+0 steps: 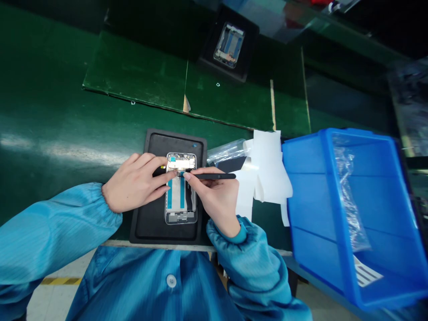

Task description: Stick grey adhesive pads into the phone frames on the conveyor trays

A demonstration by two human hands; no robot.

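An opened smartphone (175, 196) lies face down in a black tray (150, 227), its circuit board and blue strips exposed. My left hand (138, 180) rests at the phone's left side, fingers apart, with the index fingertip touching the area just below the board. Pinched in my right hand (219, 194) are black tweezers (220, 176), held almost level. Their tip points left, to the middle of the phone near my left index finger. Whether anything sits between the tips is too small to see.
A blue bin (310, 196) with clear plastic bags (351, 200) stands at the right. White paper sheets (270, 169) and a clear plastic wrap (227, 151) lie between it and the tray. Across a raised green board (143, 76), another opened phone (229, 47) sits in a black tray.
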